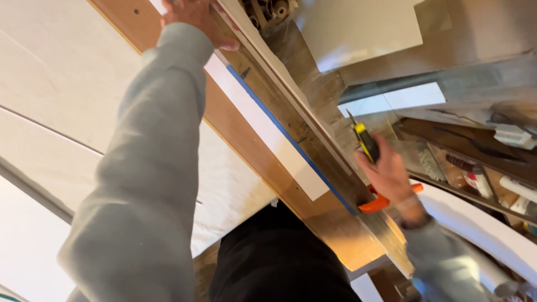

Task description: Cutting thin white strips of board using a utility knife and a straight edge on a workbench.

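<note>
You stand over a long brown wooden board (240, 134) carrying a narrow white strip (268, 134) edged with blue tape (291, 140), cluttered shelves beyond; your left hand (196, 17) presses flat and unclenched on the board's far end. Your right hand (389, 176) is clenched around a yellow-and-black utility knife (366, 140), raised just beside the board's edge near an orange plastic clamp (375, 202).

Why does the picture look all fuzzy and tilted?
In the head view, the whole picture is soft with motion blur, most of all the right hand gripping the yellow knife; the left hand, pressing on the board, is cut off by the top edge; the scene sits slanted; bright light washes out the white sheets, while the shelf lies in shadow.
</note>
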